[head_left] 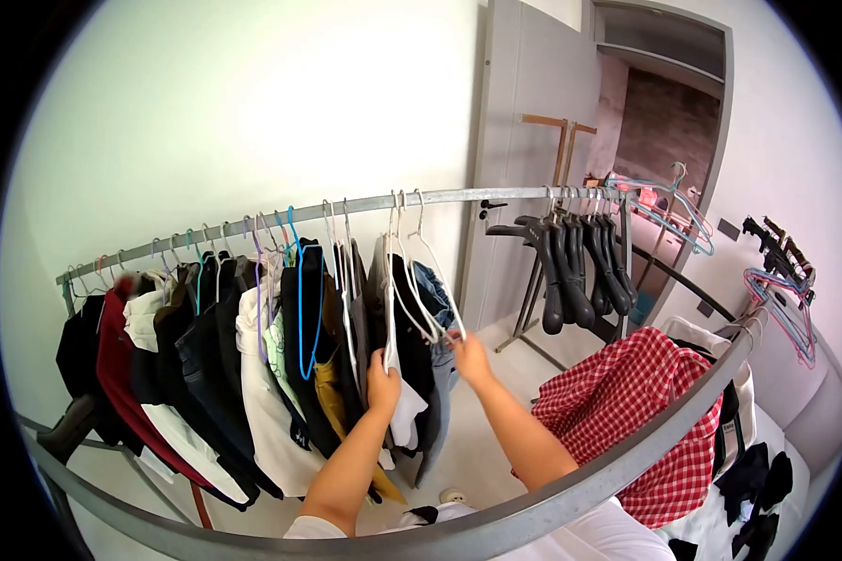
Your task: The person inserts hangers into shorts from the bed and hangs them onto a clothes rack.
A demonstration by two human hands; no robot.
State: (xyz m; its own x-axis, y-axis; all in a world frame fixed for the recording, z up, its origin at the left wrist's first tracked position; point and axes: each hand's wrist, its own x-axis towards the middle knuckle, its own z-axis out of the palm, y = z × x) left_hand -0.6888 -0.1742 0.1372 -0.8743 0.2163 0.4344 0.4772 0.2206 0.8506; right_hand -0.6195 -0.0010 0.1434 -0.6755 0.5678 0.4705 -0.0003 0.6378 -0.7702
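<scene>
My right hand point(469, 357) is closed on the lower end of a white hanger point(432, 251), whose hook sits on the metal rail point(454, 195). My left hand point(383, 383) is closed around the lower part of another white hanger point(390, 304), hanging just to the left. A white cloth point(407, 414) hangs beside my left hand. Behind the hands are dark garments and a blue denim piece point(430, 290). Left of my hands, a bright blue hanger point(301, 323) hangs in front of a dark garment.
Several garments, including a dark red one point(112, 360), fill the rail's left side. Thick black hangers point(557, 280) hang to the right. The near rail point(571, 491) curves in front of me, with a red checked shirt point(627, 402) at its right. A grey door point(524, 93) stands behind.
</scene>
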